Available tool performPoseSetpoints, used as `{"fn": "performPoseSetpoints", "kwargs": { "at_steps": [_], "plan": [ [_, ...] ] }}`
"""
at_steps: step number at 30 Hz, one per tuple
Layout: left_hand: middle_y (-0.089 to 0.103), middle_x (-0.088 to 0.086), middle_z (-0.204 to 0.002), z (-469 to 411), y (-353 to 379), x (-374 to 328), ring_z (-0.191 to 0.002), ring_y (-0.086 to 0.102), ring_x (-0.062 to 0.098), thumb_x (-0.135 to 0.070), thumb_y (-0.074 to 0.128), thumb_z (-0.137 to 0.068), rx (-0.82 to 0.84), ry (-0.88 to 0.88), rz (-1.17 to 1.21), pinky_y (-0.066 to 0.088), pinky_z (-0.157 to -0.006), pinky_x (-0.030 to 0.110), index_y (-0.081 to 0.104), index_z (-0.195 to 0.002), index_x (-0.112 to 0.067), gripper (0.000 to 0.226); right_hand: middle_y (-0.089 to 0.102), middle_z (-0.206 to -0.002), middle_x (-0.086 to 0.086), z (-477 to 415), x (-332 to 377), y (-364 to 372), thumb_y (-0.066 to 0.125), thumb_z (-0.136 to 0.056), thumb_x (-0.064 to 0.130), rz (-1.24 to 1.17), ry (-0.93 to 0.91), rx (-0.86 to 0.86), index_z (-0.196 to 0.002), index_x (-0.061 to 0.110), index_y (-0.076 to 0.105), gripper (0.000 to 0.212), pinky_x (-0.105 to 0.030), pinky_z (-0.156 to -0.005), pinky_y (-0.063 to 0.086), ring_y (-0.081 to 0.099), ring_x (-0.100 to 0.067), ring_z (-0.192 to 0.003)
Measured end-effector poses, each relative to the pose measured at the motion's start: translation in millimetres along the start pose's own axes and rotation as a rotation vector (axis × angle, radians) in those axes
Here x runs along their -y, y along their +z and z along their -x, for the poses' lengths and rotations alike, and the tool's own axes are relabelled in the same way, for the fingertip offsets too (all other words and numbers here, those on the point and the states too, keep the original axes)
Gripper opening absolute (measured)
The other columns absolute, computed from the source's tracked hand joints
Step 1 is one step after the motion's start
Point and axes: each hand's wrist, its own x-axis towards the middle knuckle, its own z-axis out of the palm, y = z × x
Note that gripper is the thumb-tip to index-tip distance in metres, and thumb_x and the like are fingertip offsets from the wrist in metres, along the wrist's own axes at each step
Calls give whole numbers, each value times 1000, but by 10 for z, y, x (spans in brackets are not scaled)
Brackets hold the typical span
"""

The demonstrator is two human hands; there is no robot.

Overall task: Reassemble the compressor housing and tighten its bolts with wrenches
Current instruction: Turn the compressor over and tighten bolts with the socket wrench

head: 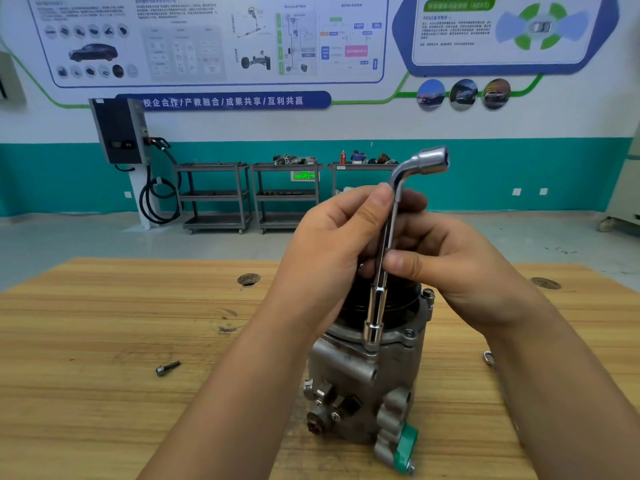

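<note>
Head view: the compressor housing stands upright on the counter. My left hand and right hand both pinch the L-shaped socket wrench, its lower socket seated at the housing rim. I judge bolt tightening is in hand; the next move calls for twirling the shaft while keeping it plumb.

You get a bright, even picture: soft light from overhead, with only faint shadow on the surface around the compressor. The wrench shows hard white glints along its chrome. The posters on the far wall are soft, their small print unreadable. The wide lens bows the surface edge and the wall stripe near the borders.
</note>
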Motion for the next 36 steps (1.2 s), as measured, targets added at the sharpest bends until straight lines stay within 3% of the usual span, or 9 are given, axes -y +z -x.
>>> {"fn": "performPoseSetpoints", "kwargs": {
  "at_steps": [4, 10, 15, 21, 25, 27, 29, 32, 36],
  "plan": [
    [71, 0, -92, -15, 7, 24, -93, 67, 14, -32, 65, -71, -25, 33, 2, 55, -80, 26, 64, -95, -13, 31, 64, -85, -24, -17, -22, 15, 79, -57, 29, 161, 20, -73, -90, 5, 64, 44, -32, -74, 53, 63, -22, -82],
    [71, -1, -86, -14, 0, 47, -86, 66, 13, -31, 67, -71, -74, 71, -60, 54, -78, 29, 65, -77, -19, 14, 64, -92, -23, -27, -7, 59, 76, -61, 33, 215, 8, -76, -94, 13, 66, 40, -50, -84, 50, 61, -40, -91],
    [71, 0, -83, -4, -4, 24, -76, 67, 10, -28, 54, -81, -20, 55, -35, 51, -59, 15, 65, -78, -12, 19, 73, -88, 2, 5, 21, 2, 71, -75, 25, 91, 5, 54, -94, 23, 74, 19, -19, -74, 51, 69, -12, -88],
    [73, 0, -85, 1, -9, 12, -61, 58, 5, -32, 51, -86, -10, 26, -80, 33, -42, 12, 69, -71, -20, 26, 74, -83, -1, 16, 20, -21, 61, -77, 22, -12, 14, 76, -92, 17, 75, 21, -19, -77, 51, 70, -12, -86],
    [73, -1, -86, 4, -2, 6, -60, 57, 5, -31, 50, -87, -24, 16, -83, 33, -44, 16, 71, -69, -22, 29, 73, -79, -3, -2, -4, -4, 64, -74, 22, -27, 8, 53, -86, 16, 74, 17, -19, -74, 52, 70, -13, -81],
    [72, 2, -87, 8, -5, 8, -71, 64, 12, -32, 51, -86, -24, 6, -74, 40, -56, 26, 72, -71, -20, 28, 73, -78, -2, -6, -3, 5, 65, -72, 23, -29, 3, 43, -85, 18, 75, 17, -19, -73, 52, 70, -12, -79],
    [70, 8, -88, 10, 6, 17, -80, 64, 21, -32, 49, -86, -37, 10, -62, 46, -67, 34, 71, -80, -19, 26, 73, -78, -1, -8, 4, 8, 66, -71, 23, -29, 0, 42, -85, 19, 75, 17, -19, -72, 52, 70, -12, -78],
    [72, 3, -85, 18, 83, 15, -80, 69, 17, -36, 51, -84, -89, 71, -10, 57, -71, 30, 63, -95, -14, 28, 73, -79, 1, -12, 17, 7, 67, -72, 20, 2, -12, 36, -85, 20, 74, 15, -17, -70, 52, 69, -10, -78],
    [71, 3, -73, -9, 210, -29, -70, 69, 18, -52, 52, -75, -260, 101, -43, 57, -66, 35, 66, -81, -17, 38, 72, -77, 4, -13, 22, 12, 66, -74, 13, 56, -10, 34, -83, 26, 73, 17, -15, -68, 51, 68, -6, -77]
  ]
}}
